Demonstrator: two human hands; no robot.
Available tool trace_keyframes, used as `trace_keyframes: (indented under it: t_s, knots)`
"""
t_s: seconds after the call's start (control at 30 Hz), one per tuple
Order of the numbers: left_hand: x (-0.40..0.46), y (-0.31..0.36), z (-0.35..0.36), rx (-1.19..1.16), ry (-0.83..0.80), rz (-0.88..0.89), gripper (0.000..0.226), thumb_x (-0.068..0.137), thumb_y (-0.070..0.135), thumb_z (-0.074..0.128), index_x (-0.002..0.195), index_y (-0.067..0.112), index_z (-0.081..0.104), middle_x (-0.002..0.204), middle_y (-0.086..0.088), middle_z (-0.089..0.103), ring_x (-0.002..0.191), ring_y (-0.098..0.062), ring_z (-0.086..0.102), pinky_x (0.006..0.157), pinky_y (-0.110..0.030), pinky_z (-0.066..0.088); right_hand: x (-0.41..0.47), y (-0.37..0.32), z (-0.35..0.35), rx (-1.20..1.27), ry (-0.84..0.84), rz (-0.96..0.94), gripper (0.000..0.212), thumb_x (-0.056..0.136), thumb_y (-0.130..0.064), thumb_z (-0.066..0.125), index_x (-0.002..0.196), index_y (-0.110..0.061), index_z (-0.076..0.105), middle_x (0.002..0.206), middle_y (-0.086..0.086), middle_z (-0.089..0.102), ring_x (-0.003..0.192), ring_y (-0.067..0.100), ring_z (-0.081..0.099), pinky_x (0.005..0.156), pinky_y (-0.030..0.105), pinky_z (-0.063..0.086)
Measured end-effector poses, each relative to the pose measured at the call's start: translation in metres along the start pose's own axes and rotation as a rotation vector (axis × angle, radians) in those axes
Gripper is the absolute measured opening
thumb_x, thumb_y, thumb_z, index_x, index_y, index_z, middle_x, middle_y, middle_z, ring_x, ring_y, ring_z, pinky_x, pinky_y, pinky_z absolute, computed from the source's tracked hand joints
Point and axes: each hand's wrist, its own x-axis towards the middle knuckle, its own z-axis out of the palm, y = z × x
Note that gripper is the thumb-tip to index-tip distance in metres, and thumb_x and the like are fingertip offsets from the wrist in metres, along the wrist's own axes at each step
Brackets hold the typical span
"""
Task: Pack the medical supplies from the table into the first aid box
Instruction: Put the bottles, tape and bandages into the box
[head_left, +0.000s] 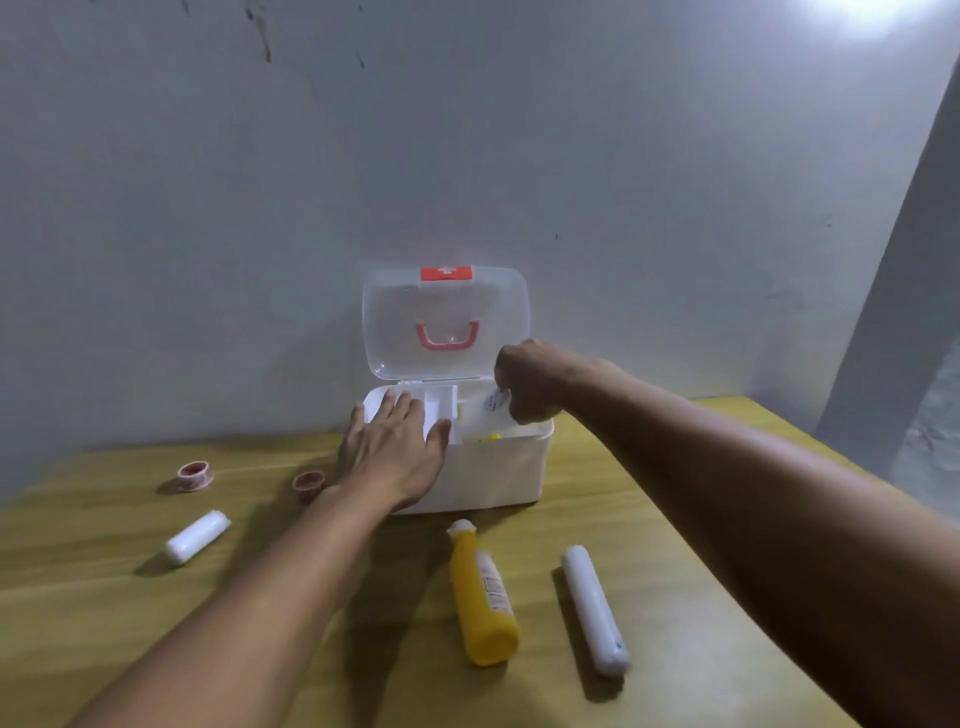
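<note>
The white first aid box (493, 473) stands open against the wall, its clear lid (447, 322) upright with a red handle. My left hand (395, 447) lies flat, fingers spread, on the box's left front rim. My right hand (524, 384) is above the box's right side, fingers closed on a white packet (491, 405) that dips into the box. On the table lie a yellow bottle (483, 597), a white tube case (595, 608), a white bandage roll (197, 538) and two pink tape rolls (195, 475) (308, 483).
The wooden table (104, 597) meets a grey wall right behind the box. The table's right edge runs diagonally under my right forearm. A white tray insert (439, 410) sits in the box's left half.
</note>
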Motion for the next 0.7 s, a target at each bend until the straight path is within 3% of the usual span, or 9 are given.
trace_keyframes:
  t_s: [0.1, 0.23, 0.37, 0.5, 0.63, 0.7]
  knots:
    - [-0.002, 0.000, -0.001, -0.007, 0.003, 0.018, 0.058, 0.099, 0.045, 0.017, 0.142, 0.010, 0.036, 0.157, -0.005, 0.030, 0.149, -0.021, 0.016, 0.120, -0.046, 0.005, 0.019, -0.003, 0.019, 0.046, -0.048, -0.057, 0.033, 0.078, -0.007, 0.068, 0.111, -0.003, 0.064, 0.105, 0.015, 0.067, 0.089, 0.030, 0.063, 0.078, 0.036, 0.056]
    - [-0.003, 0.002, -0.001, -0.014, -0.015, 0.028, 0.058, 0.099, 0.043, 0.016, 0.145, 0.011, 0.034, 0.158, -0.003, 0.028, 0.149, -0.019, 0.017, 0.120, -0.046, 0.002, 0.030, -0.004, 0.035, 0.094, -0.076, -0.051, 0.047, 0.072, -0.022, 0.082, 0.112, -0.004, 0.066, 0.108, 0.012, 0.067, 0.090, 0.027, 0.061, 0.074, 0.031, 0.052]
    - [-0.002, 0.000, 0.001, -0.021, -0.009, 0.035, 0.055, 0.099, 0.043, 0.016, 0.136, 0.012, 0.043, 0.153, -0.001, 0.038, 0.147, -0.019, 0.022, 0.120, -0.048, 0.006, 0.031, 0.000, 0.046, 0.247, -0.010, -0.016, 0.043, 0.068, -0.024, 0.084, 0.103, -0.003, 0.069, 0.103, 0.010, 0.069, 0.082, 0.023, 0.060, 0.067, 0.025, 0.051]
    - [-0.003, 0.001, -0.002, -0.033, 0.007, 0.019, 0.051, 0.098, 0.039, 0.021, 0.131, 0.010, 0.047, 0.149, -0.004, 0.043, 0.145, -0.021, 0.026, 0.118, -0.048, 0.013, 0.020, 0.021, 0.035, 0.358, 0.179, 0.008, 0.039, 0.064, -0.022, 0.087, 0.095, -0.005, 0.072, 0.098, 0.011, 0.072, 0.088, 0.026, 0.066, 0.080, 0.036, 0.056]
    - [-0.001, 0.015, -0.007, -0.027, 0.116, 0.044, 0.042, 0.095, 0.031, 0.027, 0.122, 0.009, 0.051, 0.140, -0.007, 0.049, 0.140, -0.023, 0.032, 0.114, -0.053, 0.021, 0.003, 0.070, 0.020, 0.481, 0.444, 0.184, 0.022, 0.068, -0.010, 0.083, 0.086, -0.002, 0.075, 0.088, 0.015, 0.075, 0.083, 0.027, 0.068, 0.080, 0.034, 0.055]
    - [0.000, 0.031, -0.008, -0.055, 0.162, 0.120, 0.042, 0.096, 0.032, 0.029, 0.123, 0.009, 0.051, 0.139, -0.006, 0.050, 0.142, -0.023, 0.031, 0.115, -0.052, 0.022, -0.007, 0.106, 0.024, 0.377, 0.407, 0.293, 0.015, 0.073, -0.008, 0.076, 0.088, -0.003, 0.075, 0.091, 0.016, 0.075, 0.087, 0.030, 0.068, 0.079, 0.031, 0.052]
